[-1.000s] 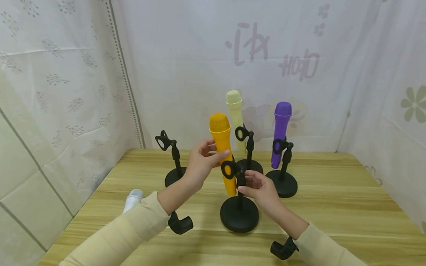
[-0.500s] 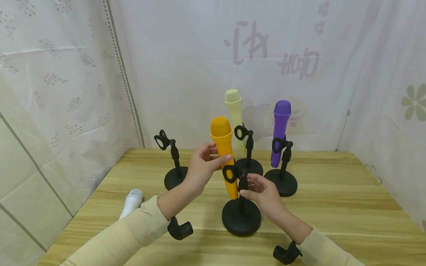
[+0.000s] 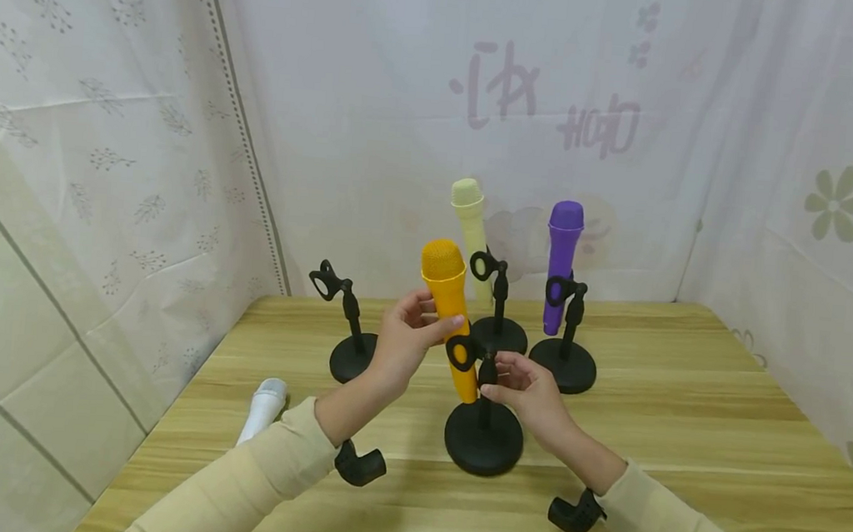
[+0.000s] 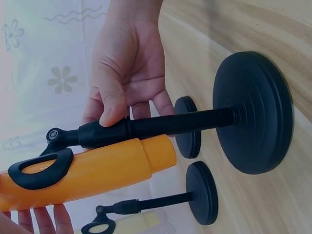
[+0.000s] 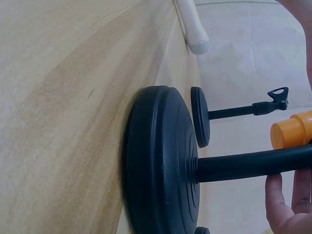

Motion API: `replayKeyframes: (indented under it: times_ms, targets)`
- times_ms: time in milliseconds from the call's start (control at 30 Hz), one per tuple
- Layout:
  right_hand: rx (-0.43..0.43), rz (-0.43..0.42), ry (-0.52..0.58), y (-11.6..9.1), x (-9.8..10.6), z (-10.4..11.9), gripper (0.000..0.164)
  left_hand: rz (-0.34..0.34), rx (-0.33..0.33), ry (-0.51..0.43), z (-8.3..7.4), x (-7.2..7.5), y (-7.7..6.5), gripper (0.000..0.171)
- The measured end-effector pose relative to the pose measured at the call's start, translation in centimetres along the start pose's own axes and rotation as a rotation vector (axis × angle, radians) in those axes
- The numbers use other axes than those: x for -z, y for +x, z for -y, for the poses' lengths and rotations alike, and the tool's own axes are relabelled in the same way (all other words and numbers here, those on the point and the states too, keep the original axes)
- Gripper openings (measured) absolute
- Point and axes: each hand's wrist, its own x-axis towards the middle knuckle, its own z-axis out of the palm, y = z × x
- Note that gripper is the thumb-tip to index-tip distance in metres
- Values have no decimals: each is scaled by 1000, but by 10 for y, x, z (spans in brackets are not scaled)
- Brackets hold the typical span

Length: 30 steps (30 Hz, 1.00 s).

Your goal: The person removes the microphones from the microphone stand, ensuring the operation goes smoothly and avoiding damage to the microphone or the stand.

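An orange microphone [image 3: 449,293] leans at a tilt in the clip of a black desktop stand [image 3: 482,446]. My left hand [image 3: 409,340] holds the microphone's body, thumb in front and fingers behind, just above the clip. My right hand [image 3: 532,395] pinches the stand's upright a little below the clip. In the left wrist view the clip ring [image 4: 41,170] wraps the orange handle, and the right thumb [image 4: 113,105] presses on the stand's collar. The stand's round base [image 5: 163,165] sits on the wooden table in the right wrist view.
Behind stand a pale yellow microphone [image 3: 471,219] and a purple microphone [image 3: 564,243], each in a black stand. An unoccupied stand [image 3: 350,352] is at the left. A white microphone [image 3: 263,408] lies on the table [image 3: 645,450] near the left sleeve. Curtains hang around.
The orange microphone, its stand and both hands have shifted slightly toward the viewer and to the right. The microphone sits a little lower in view; the other stands stay put.
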Motion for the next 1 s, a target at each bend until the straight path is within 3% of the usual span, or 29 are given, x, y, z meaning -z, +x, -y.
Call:
replayKeyframes:
  times_ms: [567,1000]
  targets:
    - [0,-18,-1,-5,-1,-8,45,15,-20,-18,6,-2,-6,40]
    - [76,-9,-11,-4,0,-11,43,-12,-25,-25,7,-3,-8,41]
